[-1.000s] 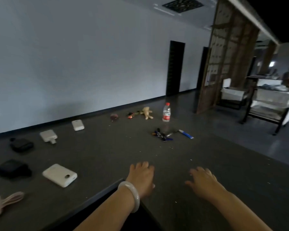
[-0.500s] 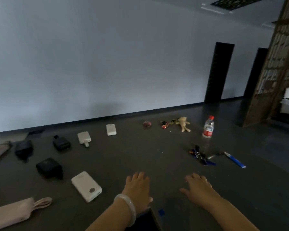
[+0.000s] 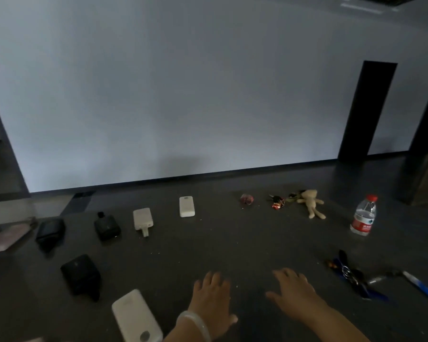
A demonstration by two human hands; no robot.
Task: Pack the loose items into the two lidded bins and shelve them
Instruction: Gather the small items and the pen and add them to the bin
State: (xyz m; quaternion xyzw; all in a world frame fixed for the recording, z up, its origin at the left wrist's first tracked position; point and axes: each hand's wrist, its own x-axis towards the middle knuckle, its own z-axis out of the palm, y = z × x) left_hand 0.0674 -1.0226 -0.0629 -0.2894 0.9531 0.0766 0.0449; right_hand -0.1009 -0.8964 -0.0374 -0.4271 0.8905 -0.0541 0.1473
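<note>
- Loose items [image 3: 187, 206] are lying unpacked on the tabletop [image 3: 232, 245] around the water bottle [image 3: 363, 215]; bins are not showing.
- Left hand [image 3: 211, 301], right hand [image 3: 295, 293] are holding nothing, fingers [image 3: 209, 280] wide.

Wall [image 3: 183, 95]: plain, pale grey, with a dark baseboard [image 3: 208, 174] along its foot.
Doorway [image 3: 366, 109]: tall, dark, far right.
Desk [image 3: 232, 243]: dark matte top.
Light: dim.

Apparently free lane between charger [image 3: 142, 219], keys [image 3: 351, 277]
</note>
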